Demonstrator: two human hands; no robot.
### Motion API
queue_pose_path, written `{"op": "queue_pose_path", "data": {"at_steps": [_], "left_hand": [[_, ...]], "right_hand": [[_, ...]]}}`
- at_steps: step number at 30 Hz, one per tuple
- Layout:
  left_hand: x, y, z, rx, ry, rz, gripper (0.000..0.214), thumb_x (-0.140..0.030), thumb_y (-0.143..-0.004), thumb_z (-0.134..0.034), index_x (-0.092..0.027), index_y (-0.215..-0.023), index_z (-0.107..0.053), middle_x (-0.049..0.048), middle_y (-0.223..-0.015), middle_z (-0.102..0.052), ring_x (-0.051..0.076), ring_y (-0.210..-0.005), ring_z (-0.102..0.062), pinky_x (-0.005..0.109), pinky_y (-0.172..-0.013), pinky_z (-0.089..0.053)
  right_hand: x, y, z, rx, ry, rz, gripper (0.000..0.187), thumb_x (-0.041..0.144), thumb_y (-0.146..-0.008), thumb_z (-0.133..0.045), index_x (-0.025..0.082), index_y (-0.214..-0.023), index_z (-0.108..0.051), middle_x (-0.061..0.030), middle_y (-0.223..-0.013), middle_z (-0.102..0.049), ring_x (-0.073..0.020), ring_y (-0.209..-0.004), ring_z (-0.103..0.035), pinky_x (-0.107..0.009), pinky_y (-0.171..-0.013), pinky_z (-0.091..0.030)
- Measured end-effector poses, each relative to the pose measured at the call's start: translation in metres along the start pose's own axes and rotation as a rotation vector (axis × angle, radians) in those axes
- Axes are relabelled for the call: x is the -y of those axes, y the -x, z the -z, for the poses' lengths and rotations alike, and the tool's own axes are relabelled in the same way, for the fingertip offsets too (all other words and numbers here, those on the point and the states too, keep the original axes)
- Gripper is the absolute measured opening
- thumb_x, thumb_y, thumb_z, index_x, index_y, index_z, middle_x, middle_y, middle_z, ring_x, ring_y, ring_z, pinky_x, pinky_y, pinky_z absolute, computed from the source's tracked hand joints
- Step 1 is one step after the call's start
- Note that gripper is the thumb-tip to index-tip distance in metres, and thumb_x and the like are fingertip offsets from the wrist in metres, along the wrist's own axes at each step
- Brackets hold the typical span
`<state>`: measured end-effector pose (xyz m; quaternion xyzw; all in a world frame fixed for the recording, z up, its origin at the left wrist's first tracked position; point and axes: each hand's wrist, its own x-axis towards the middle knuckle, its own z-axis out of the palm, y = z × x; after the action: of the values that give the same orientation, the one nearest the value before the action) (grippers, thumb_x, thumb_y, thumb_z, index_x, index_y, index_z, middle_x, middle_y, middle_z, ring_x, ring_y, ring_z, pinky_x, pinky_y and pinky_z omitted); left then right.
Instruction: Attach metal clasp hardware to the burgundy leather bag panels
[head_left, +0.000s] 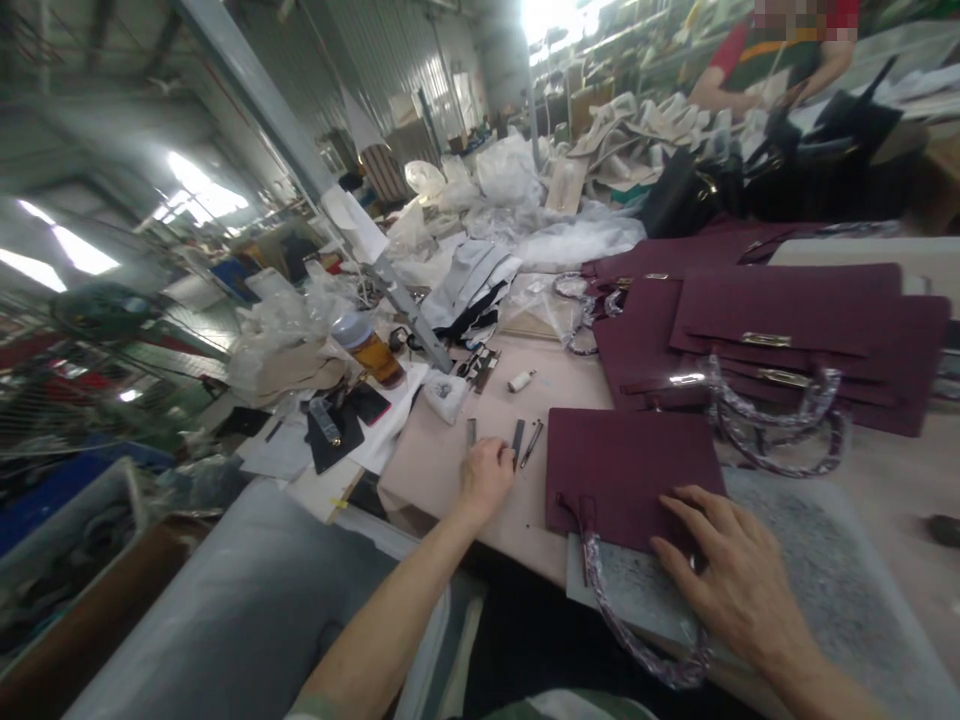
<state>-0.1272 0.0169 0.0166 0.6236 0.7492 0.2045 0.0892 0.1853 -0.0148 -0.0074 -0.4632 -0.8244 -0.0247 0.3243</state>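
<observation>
A burgundy handbag (626, 465) lies flat in front of me, its wrapped handle (649, 650) hanging toward me over the table edge. My right hand (739, 565) rests on its lower right side, fingers spread. To the left, my left hand (487, 478) is down on the table with its fingers curled together; whatever they may hold is hidden. Close beside those fingers lie a flat grey strip (518, 438) and a slim metal pen-like tool (532, 443). A short grey piece (471, 432) shows just beyond the left hand. Under the bag is a grey speckled slab (810, 560).
More burgundy bags (795, 310) are piled at the right. A small white bottle (521, 380) lies behind the tools. Left of it are a white packet (445, 395), a metal post (409, 305) and a jar of amber liquid (375, 355). Another person (780, 70) works at the back.
</observation>
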Motion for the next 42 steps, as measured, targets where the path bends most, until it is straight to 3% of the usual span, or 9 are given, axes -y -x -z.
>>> {"op": "queue_pose_path", "data": {"at_steps": [5, 11, 14, 18, 21, 24, 27, 34, 42], "left_hand": [[-0.012, -0.042, 0.009, 0.303, -0.152, 0.162, 0.024, -0.034, -0.089, -0.073, -0.012, -0.1, -0.074, 0.0169, -0.106, -0.073, 0.032, -0.104, -0.068, 0.035, -0.086, -0.052], [-0.021, -0.065, 0.006, 0.481, -0.173, 0.237, 0.014, -0.018, -0.072, -0.08, -0.013, -0.068, -0.068, 0.0187, -0.083, -0.073, 0.036, -0.093, -0.071, 0.035, -0.076, -0.054], [-0.02, -0.065, 0.011, 0.487, -0.118, 0.234, 0.018, -0.01, -0.068, -0.077, -0.014, -0.059, -0.062, 0.0177, -0.074, -0.071, 0.038, -0.092, -0.071, 0.036, -0.074, -0.054], [-0.014, -0.054, 0.022, 0.502, 0.079, 0.268, 0.012, -0.017, -0.085, -0.066, -0.012, -0.074, -0.064, 0.0114, -0.069, -0.07, 0.026, -0.071, -0.072, 0.026, -0.056, -0.052], [-0.015, -0.041, 0.025, 0.468, 0.527, 0.306, 0.013, -0.024, -0.087, -0.065, -0.011, -0.089, -0.062, 0.0089, -0.078, -0.072, 0.018, -0.064, -0.07, 0.019, -0.048, -0.049], [-0.026, -0.025, 0.016, 0.386, 1.051, 0.312, 0.039, -0.037, -0.069, -0.084, -0.011, -0.085, -0.059, 0.0063, -0.071, -0.068, 0.016, -0.056, -0.065, 0.019, -0.045, -0.05], [-0.047, -0.007, -0.002, 0.323, 1.243, 0.251, 0.049, -0.042, -0.065, -0.089, -0.011, -0.088, -0.059, 0.0043, -0.073, -0.068, 0.014, -0.058, -0.064, 0.021, -0.052, -0.056], [-0.07, 0.027, -0.037, 0.235, 1.324, -0.008, 0.029, -0.022, -0.082, -0.078, -0.013, -0.106, -0.065, 0.006, -0.092, -0.073, 0.015, -0.083, -0.071, 0.023, -0.08, -0.059], [-0.064, 0.035, -0.035, 0.277, 1.14, -0.132, 0.018, -0.013, -0.09, -0.068, -0.015, -0.106, -0.061, 0.0067, -0.098, -0.072, 0.017, -0.09, -0.072, 0.025, -0.084, -0.059]], "right_hand": [[-0.001, 0.001, 0.0, 0.009, -0.022, -0.024, 0.04, 0.044, -0.106, -0.042, 0.013, -0.119, -0.064, -0.0138, -0.125, -0.058, -0.0349, -0.111, -0.053, -0.054, -0.093, -0.043], [0.003, 0.003, 0.003, 0.037, -0.055, -0.067, 0.035, 0.041, -0.104, -0.046, 0.014, -0.119, -0.063, -0.0121, -0.125, -0.058, -0.0338, -0.114, -0.053, -0.053, -0.095, -0.043], [0.005, 0.002, 0.005, 0.053, -0.063, -0.091, 0.033, 0.039, -0.103, -0.048, 0.014, -0.12, -0.063, -0.0123, -0.126, -0.057, -0.0342, -0.115, -0.052, -0.054, -0.097, -0.042], [0.007, 0.001, 0.007, 0.06, -0.075, -0.112, 0.031, 0.036, -0.102, -0.049, 0.014, -0.119, -0.063, -0.0123, -0.126, -0.057, -0.035, -0.116, -0.051, -0.056, -0.097, -0.042], [0.009, 0.001, 0.008, 0.068, -0.084, -0.126, 0.03, 0.035, -0.101, -0.05, 0.015, -0.119, -0.063, -0.0121, -0.126, -0.057, -0.0353, -0.117, -0.051, -0.057, -0.098, -0.041], [0.009, 0.001, 0.008, 0.077, -0.087, -0.141, 0.03, 0.035, -0.101, -0.05, 0.015, -0.12, -0.063, -0.0122, -0.127, -0.057, -0.0353, -0.117, -0.051, -0.057, -0.099, -0.041], [0.01, 0.001, 0.008, 0.091, -0.086, -0.152, 0.03, 0.034, -0.101, -0.05, 0.015, -0.121, -0.063, -0.0124, -0.128, -0.057, -0.0353, -0.118, -0.05, -0.056, -0.099, -0.041], [0.011, -0.001, 0.01, 0.105, -0.096, -0.161, 0.029, 0.033, -0.101, -0.05, 0.015, -0.12, -0.062, -0.0128, -0.127, -0.056, -0.0352, -0.118, -0.05, -0.056, -0.1, -0.04], [0.012, -0.002, 0.01, 0.12, -0.08, -0.178, 0.029, 0.031, -0.101, -0.05, 0.015, -0.121, -0.062, -0.0131, -0.128, -0.056, -0.0354, -0.119, -0.05, -0.057, -0.102, -0.039]]}}
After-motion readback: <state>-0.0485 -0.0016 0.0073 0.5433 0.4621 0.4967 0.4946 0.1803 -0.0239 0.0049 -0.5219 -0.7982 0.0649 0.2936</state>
